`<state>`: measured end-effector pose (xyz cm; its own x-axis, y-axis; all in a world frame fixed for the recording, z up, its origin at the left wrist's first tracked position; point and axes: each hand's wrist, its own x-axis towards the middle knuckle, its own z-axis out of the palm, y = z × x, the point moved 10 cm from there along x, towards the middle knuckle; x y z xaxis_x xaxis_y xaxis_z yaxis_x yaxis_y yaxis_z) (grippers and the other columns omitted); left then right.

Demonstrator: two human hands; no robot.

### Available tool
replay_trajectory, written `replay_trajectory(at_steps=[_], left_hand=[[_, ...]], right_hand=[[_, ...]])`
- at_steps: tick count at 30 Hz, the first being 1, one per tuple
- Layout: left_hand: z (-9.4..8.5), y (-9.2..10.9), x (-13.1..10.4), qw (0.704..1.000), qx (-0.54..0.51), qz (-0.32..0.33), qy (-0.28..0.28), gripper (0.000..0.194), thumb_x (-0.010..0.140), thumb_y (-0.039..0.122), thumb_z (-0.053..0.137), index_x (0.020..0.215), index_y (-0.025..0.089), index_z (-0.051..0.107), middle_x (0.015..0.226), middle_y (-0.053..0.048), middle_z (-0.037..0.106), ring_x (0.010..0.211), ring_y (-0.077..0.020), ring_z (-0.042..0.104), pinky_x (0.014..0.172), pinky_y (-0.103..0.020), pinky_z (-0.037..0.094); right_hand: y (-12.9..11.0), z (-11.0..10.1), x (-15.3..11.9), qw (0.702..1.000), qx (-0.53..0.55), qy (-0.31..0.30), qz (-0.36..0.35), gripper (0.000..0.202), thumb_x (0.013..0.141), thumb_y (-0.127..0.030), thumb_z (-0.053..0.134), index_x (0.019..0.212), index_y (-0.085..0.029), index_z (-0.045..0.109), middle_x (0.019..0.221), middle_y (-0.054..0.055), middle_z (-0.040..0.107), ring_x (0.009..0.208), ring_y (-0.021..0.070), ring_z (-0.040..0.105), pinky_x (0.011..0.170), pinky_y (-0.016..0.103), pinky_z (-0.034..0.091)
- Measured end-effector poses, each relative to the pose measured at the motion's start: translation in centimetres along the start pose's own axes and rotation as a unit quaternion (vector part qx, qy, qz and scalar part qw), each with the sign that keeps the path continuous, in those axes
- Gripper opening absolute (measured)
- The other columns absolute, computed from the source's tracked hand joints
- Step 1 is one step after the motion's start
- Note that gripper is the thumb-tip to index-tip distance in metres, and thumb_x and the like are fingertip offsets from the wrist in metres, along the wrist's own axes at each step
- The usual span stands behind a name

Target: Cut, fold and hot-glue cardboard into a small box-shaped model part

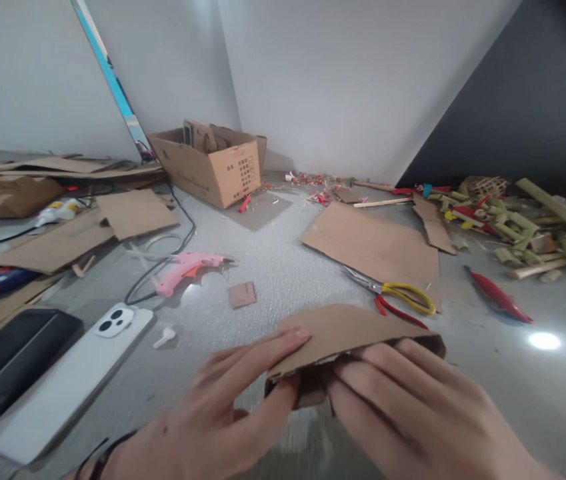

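Note:
Both of my hands are on a folded cardboard piece (343, 328) low in the middle of the view. My left hand (233, 407) grips its left end, fingers on top and thumb underneath. The fingers of my right hand (403, 400) reach into the open fold along the near edge, and their tips are hidden inside. Just beyond the piece lie scissors (405, 297) with yellow and red handles, partly covered by it. A small cardboard square (242, 295) rests on the grey surface, with a pink glue gun (187, 270) to its left.
An open cardboard box (213, 170) stands at the back. A flat cardboard sheet (373, 243) lies before it. At right are a red-handled knife (500, 297) and a bamboo pile (517, 227). A white phone (73, 383), a black case (13, 363) and an earbud (165, 338) lie left.

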<state>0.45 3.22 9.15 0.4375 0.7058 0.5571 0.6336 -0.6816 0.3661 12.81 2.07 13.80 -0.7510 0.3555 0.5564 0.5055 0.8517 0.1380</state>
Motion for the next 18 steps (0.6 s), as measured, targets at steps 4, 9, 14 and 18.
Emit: replay_trajectory(at_steps=[4, 9, 14, 18], left_hand=[[0.1, 1.1, 0.9, 0.997, 0.038, 0.048, -0.046, 0.039, 0.093, 0.004, 0.047, 0.124, 0.022, 0.061, 0.141, -0.01, 0.064, 0.118, -0.0218, 0.069, 0.093, -0.028, 0.06], [-1.0, 1.7, 4.5, 0.993, -0.062, -0.008, -0.102, 0.021, 0.098, 0.012, 0.046, 0.102, 0.023, 0.063, 0.108, -0.005, 0.072, 0.087, -0.0163, 0.07, 0.075, -0.025, 0.056], [-1.4, 2.9, 7.1, 0.985, -0.081, -0.029, -0.153, 0.022, 0.101, 0.015, 0.041, 0.083, 0.021, 0.053, 0.087, 0.0, 0.061, 0.072, -0.0135, 0.057, 0.064, -0.024, 0.045], [-1.5, 3.2, 8.6, 0.986, -0.074, -0.039, -0.145, 0.025, 0.105, 0.02, 0.038, 0.082, 0.022, 0.048, 0.079, 0.004, 0.055, 0.066, -0.0111, 0.05, 0.063, -0.026, 0.039]], right_hand=[[1.9, -0.7, 1.0, 0.991, 0.125, -0.019, 0.034, 0.036, 0.094, -0.003, 0.038, 0.087, -0.017, 0.071, 0.078, 0.003, 0.072, 0.072, 0.0175, 0.065, 0.067, 0.032, 0.054], [3.8, -0.6, 0.8, 0.965, 0.232, -0.065, 0.105, 0.032, 0.086, 0.003, 0.043, 0.086, -0.019, 0.066, 0.083, 0.001, 0.067, 0.078, 0.0154, 0.062, 0.07, 0.028, 0.051], [5.4, -1.2, 0.1, 0.944, 0.285, -0.06, 0.156, 0.028, 0.09, 0.001, 0.044, 0.084, -0.02, 0.061, 0.084, 0.001, 0.063, 0.076, 0.0138, 0.06, 0.068, 0.026, 0.049], [6.5, -2.0, -0.6, 0.944, 0.271, -0.047, 0.181, 0.022, 0.096, -0.008, 0.049, 0.08, -0.02, 0.057, 0.079, 0.0, 0.061, 0.069, 0.0125, 0.057, 0.062, 0.024, 0.047]])
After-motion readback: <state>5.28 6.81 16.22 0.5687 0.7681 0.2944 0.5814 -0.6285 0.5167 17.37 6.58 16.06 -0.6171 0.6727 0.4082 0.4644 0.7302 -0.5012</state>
